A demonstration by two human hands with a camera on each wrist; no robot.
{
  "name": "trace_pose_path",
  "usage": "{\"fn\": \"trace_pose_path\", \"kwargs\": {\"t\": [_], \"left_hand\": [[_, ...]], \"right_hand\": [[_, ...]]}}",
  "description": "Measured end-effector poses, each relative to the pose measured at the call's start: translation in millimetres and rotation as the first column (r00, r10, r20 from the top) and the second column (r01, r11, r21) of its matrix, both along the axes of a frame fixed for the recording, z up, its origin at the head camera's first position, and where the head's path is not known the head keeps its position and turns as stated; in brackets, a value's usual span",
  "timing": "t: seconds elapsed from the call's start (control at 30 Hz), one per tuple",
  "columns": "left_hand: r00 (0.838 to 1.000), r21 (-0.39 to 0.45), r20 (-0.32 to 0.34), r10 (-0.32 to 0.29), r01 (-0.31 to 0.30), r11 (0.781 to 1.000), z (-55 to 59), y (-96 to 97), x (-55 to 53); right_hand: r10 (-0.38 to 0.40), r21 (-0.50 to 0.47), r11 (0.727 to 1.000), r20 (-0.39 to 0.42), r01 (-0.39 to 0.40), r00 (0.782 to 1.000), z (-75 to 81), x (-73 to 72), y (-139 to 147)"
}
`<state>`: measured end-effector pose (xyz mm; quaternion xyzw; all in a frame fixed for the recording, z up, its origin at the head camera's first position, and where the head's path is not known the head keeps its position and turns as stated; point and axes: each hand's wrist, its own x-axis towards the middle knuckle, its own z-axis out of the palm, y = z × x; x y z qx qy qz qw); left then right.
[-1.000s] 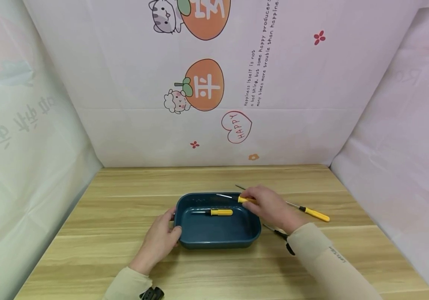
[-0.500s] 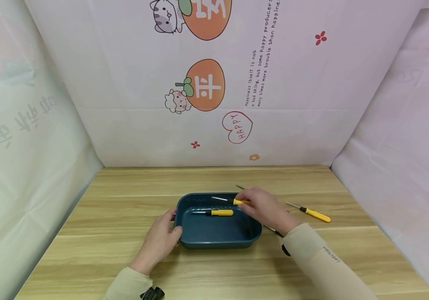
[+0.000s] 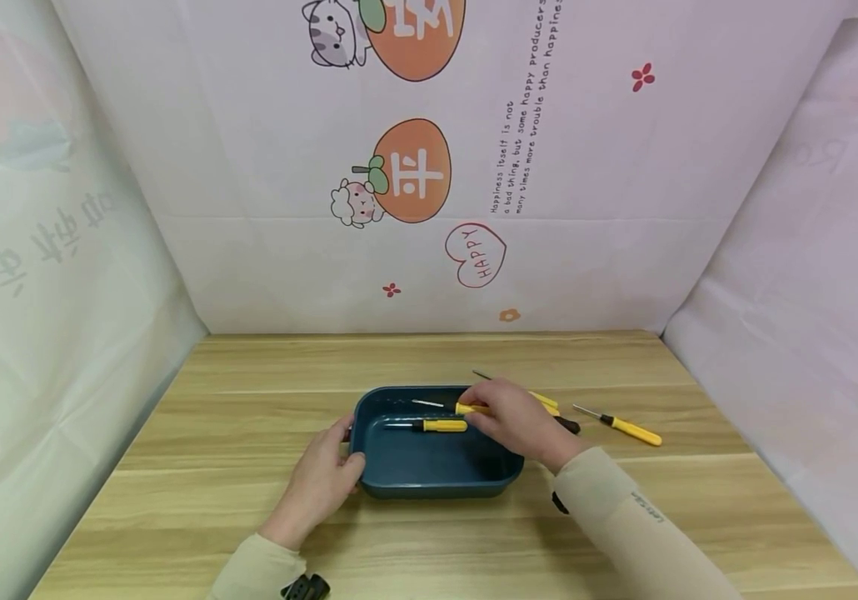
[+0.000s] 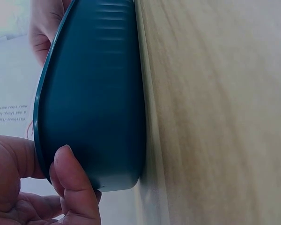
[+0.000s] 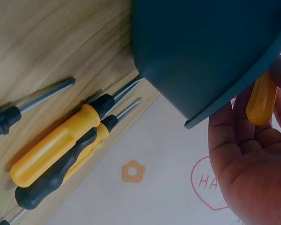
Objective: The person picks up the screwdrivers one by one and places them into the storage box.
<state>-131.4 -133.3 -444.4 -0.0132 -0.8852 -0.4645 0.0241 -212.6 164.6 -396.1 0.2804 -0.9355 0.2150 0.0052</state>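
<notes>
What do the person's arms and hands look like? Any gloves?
No gloves: the left hand and right hand are bare. The left sleeve and right sleeve are light beige. Small dark lettering marks the right one. Something black shows beside the left, a smaller black piece beside the right.

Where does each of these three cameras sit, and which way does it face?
Head view: worn on the head, facing forward and down at the blue tray and table; left hand, right hand and sleeves show.
Left wrist view: on that wrist, facing along the tray's outer wall, image tipped sideways; left hand and part of the right show.
Right wrist view: on that wrist, facing the tray's outside and loose screwdrivers; right hand shows.
Shared: head and right wrist both show the held yellow-handled screwdriver.
</notes>
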Motion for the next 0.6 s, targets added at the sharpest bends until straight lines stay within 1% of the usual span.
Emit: {"fn": "trace_pose_path", "kwargs": {"t": [0.2, 0.37, 0.6], "left_hand": [[1.0, 0.0, -0.002, -0.003, 0.003, 1.0, -1.5, -0.3, -0.4], [1.0, -0.001, -0.004, -0.002, 0.002, 1.0, -1.3, -0.2, -0.4], [1.0, -0.003, -0.005, 0.002, -0.002, 1.0, -1.5, -0.3, -0.4]], "right_hand": [[-0.014, 0.011, 1.0, 0.014, 0.013, 1.0, -2.8, 0.5, -5], [-0.015, 0.03, 0.999, 0.002, 0.015, 1.0, -5.4, 0.1, -9], [0.013, 0.043, 0.999, -0.006, -0.013, 1.0, -9.3, -1.0, -12]]}}
